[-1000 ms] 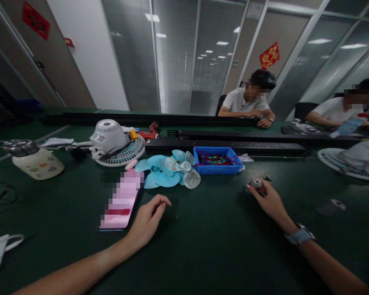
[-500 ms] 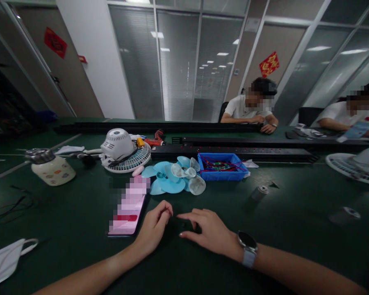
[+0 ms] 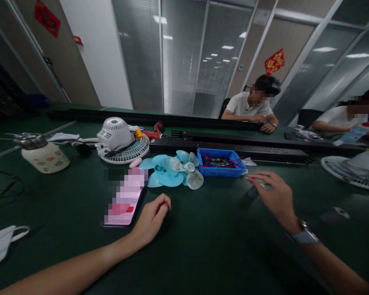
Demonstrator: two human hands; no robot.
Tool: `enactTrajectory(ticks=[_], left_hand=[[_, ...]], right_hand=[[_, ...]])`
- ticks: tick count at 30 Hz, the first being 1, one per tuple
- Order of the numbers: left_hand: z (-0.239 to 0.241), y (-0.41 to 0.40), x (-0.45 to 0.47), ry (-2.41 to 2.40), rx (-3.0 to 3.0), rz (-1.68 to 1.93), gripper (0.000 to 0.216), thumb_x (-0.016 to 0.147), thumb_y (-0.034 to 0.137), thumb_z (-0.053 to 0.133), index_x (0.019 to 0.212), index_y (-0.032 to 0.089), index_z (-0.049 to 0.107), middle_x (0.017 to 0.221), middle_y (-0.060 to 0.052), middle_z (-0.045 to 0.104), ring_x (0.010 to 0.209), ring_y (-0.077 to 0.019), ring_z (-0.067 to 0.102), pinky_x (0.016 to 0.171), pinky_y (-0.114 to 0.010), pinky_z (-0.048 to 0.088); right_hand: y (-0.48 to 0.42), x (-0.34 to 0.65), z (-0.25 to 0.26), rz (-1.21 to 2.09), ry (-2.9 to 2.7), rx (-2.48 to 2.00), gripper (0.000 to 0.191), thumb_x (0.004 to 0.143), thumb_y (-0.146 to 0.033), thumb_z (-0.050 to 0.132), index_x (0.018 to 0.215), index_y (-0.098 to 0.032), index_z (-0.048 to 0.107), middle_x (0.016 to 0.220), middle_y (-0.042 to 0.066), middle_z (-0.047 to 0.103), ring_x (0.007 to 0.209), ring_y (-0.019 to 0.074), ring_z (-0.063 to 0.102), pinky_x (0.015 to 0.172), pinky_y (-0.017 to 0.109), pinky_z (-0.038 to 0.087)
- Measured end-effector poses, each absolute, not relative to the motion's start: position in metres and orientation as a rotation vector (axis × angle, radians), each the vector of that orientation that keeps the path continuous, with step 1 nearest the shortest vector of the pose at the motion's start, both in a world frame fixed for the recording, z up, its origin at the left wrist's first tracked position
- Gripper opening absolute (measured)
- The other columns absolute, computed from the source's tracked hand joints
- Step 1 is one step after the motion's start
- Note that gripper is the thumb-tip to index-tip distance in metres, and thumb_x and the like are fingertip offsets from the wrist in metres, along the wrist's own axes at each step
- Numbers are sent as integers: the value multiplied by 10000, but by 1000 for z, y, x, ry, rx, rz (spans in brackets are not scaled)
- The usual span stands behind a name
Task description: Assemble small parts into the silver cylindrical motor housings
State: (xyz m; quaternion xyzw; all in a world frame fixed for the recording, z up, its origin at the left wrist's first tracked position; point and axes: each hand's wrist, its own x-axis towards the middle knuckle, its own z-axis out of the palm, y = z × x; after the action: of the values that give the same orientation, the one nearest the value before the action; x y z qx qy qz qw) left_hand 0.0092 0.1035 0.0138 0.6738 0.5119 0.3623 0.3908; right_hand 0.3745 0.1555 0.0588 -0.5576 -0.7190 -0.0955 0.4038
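My left hand rests on the dark green table, fingers curled in with the thumb against the forefinger, and nothing shows in it. It lies just right of a phone with a pink screen. My right hand, with a watch on the wrist, is stretched forward with its fingers apart and arched over a small grey cylinder. The cylinder is mostly hidden under the fingers, and I cannot tell whether they touch it.
Light blue and clear fan blades lie beside a blue bin of wires. A white fan housing, a jar, a face mask and a fan grille lie around. Two people sit beyond a black rail.
My right hand has moved from the table middle, beside my left hand, out to the right and over the grey cylinder. My left hand has stayed put.
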Motion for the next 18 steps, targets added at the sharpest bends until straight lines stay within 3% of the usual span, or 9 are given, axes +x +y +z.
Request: enactTrajectory(ticks=[4,18], left_hand=[[13,103,8,1307,1705,919,185,924,240,376,813,191,515,664,34,465,616,-150,461,582,-251,344],[12,104,9,1305,1685,901,184,924,246,377,812,187,510,649,42,442,592,-138,436,564,-250,332]], right_hand=[[159,418,37,-238,-1866,-1586,402,894,-528,480,905,-225,745,967,69,740,930,277,674,835,440,506],[164,430,15,-153,-1737,-1676,351,895,-479,483,962,-211,701,934,67,745,840,244,700,735,360,511]])
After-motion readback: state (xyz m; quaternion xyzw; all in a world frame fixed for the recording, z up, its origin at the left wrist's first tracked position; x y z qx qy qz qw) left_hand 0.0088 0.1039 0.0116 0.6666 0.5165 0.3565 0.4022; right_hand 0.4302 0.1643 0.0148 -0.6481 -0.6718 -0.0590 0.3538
